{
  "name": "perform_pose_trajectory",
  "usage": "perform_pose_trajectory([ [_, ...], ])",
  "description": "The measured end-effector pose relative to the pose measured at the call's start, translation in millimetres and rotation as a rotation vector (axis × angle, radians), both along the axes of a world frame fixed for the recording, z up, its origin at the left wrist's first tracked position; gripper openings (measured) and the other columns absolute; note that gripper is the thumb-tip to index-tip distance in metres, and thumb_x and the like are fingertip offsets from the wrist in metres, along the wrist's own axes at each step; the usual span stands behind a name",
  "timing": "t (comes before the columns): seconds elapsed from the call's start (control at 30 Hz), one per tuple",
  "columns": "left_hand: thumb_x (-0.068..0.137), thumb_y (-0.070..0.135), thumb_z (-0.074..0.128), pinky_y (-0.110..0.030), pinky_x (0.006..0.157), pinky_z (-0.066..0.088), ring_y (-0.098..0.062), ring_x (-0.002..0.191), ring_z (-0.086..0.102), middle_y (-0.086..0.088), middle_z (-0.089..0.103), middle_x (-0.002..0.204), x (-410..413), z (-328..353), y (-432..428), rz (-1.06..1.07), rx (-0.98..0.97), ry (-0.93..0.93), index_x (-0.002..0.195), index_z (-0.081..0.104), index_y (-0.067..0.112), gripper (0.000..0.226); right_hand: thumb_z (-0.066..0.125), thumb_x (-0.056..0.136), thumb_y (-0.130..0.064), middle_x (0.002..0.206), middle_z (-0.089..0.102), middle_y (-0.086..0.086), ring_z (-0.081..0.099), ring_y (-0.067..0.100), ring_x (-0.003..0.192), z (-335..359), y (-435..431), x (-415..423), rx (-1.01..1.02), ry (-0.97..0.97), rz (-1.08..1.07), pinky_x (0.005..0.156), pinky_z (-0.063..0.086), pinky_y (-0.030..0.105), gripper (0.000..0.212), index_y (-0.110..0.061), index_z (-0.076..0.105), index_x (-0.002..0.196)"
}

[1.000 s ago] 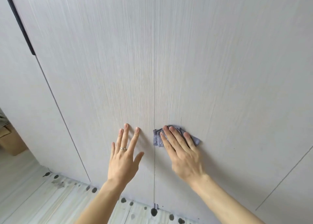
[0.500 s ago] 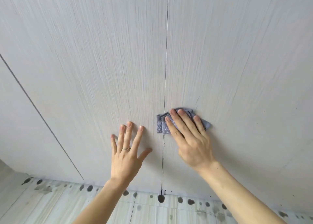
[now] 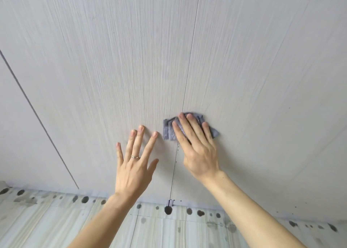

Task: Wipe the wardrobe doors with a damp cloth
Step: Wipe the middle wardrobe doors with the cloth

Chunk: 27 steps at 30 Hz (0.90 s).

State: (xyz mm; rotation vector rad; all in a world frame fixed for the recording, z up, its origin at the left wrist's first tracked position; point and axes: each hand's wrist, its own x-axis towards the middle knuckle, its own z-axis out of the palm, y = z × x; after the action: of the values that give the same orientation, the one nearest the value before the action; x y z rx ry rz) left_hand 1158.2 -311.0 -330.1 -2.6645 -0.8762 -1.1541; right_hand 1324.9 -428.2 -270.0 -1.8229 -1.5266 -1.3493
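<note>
Pale wood-grain wardrobe doors [image 3: 116, 63] fill the view, with a thin vertical gap between two of them running down the middle. My right hand [image 3: 197, 148] presses a crumpled grey-blue cloth [image 3: 169, 131] flat against the doors, low down, right across that gap. The cloth shows under and to the left of my fingers. My left hand [image 3: 135, 165] rests flat on the left door beside it, fingers spread, a ring on one finger, holding nothing.
Below the doors lies a light striped floor [image 3: 56, 221] dotted with dark wet spots. A small bracket [image 3: 170, 202] sits at the foot of the gap. Another door seam [image 3: 37, 114] slants down at the left.
The view has swung right and down, so the dark handle and box at the left have left the frame. The cloth has slid left across the gap. My left hand stays flat on the door.
</note>
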Motion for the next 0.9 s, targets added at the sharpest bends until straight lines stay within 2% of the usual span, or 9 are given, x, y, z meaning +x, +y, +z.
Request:
perform_pose_trajectory([
  [0.1, 0.080, 0.030, 0.084, -0.065, 0.119, 0.015, -0.025, 0.156, 0.006, -0.004, 0.004, 0.170, -7, 0, -1, -0.011, 0.016, 0.042, 0.160, 0.021, 0.032, 0.102, 0.024, 0.096, 0.001, 0.158, 0.036, 0.005, 0.029, 0.022, 0.149, -41, -35, 12, -0.149, 0.001, -0.070, 0.113, 0.035, 0.050, 0.060, -0.017, 0.046, 0.148],
  [0.17, 0.087, 0.030, 0.078, -0.062, 0.120, 0.010, -0.026, 0.157, 0.004, -0.004, 0.003, 0.170, 0, 14, 1, -0.046, 0.067, 0.033, 0.160, 0.022, 0.032, 0.092, 0.032, 0.090, 0.006, 0.157, 0.036, 0.009, 0.030, 0.025, 0.148, -38, -61, 30, -0.116, 0.026, -0.125, 0.115, 0.031, 0.050, 0.064, -0.020, 0.050, 0.146],
  [0.27, 0.091, 0.040, 0.056, -0.058, 0.122, 0.001, -0.025, 0.157, 0.000, -0.001, 0.001, 0.170, 23, 36, -10, -0.106, 0.086, 0.012, 0.160, 0.021, 0.034, 0.077, 0.040, 0.093, 0.008, 0.155, 0.041, 0.010, 0.039, 0.030, 0.137, -3, -93, 58, 0.081, 0.086, -0.186, 0.109, 0.038, 0.046, 0.061, -0.029, 0.061, 0.137],
  [0.37, 0.097, 0.040, 0.039, -0.058, 0.122, -0.006, -0.020, 0.156, -0.011, 0.008, -0.008, 0.169, 45, 49, -34, -0.107, -0.157, -0.095, 0.160, 0.014, 0.039, 0.068, 0.051, 0.090, 0.004, 0.140, 0.051, 0.006, 0.044, 0.030, 0.118, 48, -114, 78, 0.358, 0.218, -0.215, 0.094, 0.045, 0.047, 0.056, -0.035, 0.068, 0.127],
  [0.47, 0.097, 0.039, 0.032, -0.063, 0.120, -0.003, -0.017, 0.155, -0.017, 0.012, -0.015, 0.168, 53, 52, -53, -0.090, -0.325, -0.141, 0.161, 0.011, 0.039, 0.067, 0.050, 0.089, 0.005, 0.121, 0.056, 0.005, 0.045, 0.028, 0.099, 104, -123, 96, 0.561, 0.316, -0.155, 0.088, 0.044, 0.045, 0.053, -0.031, 0.072, 0.122],
  [0.63, 0.096, 0.046, 0.028, -0.064, 0.120, -0.004, -0.014, 0.154, -0.018, 0.014, -0.017, 0.167, 50, 64, -53, -0.069, -0.314, -0.084, 0.160, 0.011, 0.041, 0.067, 0.050, 0.088, 0.007, 0.116, 0.045, -0.002, 0.044, 0.020, 0.091, 155, -122, 111, 0.761, 0.463, -0.017, 0.086, 0.048, 0.043, 0.051, -0.024, 0.072, 0.122],
  [0.7, 0.095, 0.047, 0.029, -0.065, 0.120, -0.004, -0.015, 0.154, -0.016, 0.011, -0.016, 0.168, 47, 68, -55, -0.068, -0.276, -0.067, 0.160, 0.011, 0.043, 0.067, 0.049, 0.089, 0.008, 0.117, 0.047, 0.004, 0.048, 0.027, 0.092, 127, -120, 105, 0.705, 0.481, -0.004, 0.086, 0.048, 0.044, 0.052, -0.023, 0.070, 0.126],
  [0.77, 0.095, 0.047, 0.031, -0.066, 0.119, -0.002, -0.017, 0.155, -0.013, 0.008, -0.013, 0.169, 47, 73, -58, -0.073, -0.204, -0.069, 0.159, 0.011, 0.044, 0.068, 0.048, 0.092, 0.004, 0.120, 0.046, 0.008, 0.050, 0.032, 0.094, 78, -122, 95, 0.547, 0.487, 0.025, 0.087, 0.048, 0.042, 0.052, -0.023, 0.063, 0.134],
  [0.9, 0.094, 0.045, 0.036, -0.071, 0.117, 0.005, -0.019, 0.156, -0.006, 0.003, -0.006, 0.170, 62, 101, -68, -0.130, -0.045, -0.057, 0.160, 0.016, 0.040, 0.069, 0.037, 0.094, -0.009, 0.128, 0.043, 0.002, 0.048, 0.028, 0.110, 8, -139, 73, 0.245, 0.554, 0.008, 0.091, 0.044, 0.034, 0.055, -0.032, 0.051, 0.142],
])
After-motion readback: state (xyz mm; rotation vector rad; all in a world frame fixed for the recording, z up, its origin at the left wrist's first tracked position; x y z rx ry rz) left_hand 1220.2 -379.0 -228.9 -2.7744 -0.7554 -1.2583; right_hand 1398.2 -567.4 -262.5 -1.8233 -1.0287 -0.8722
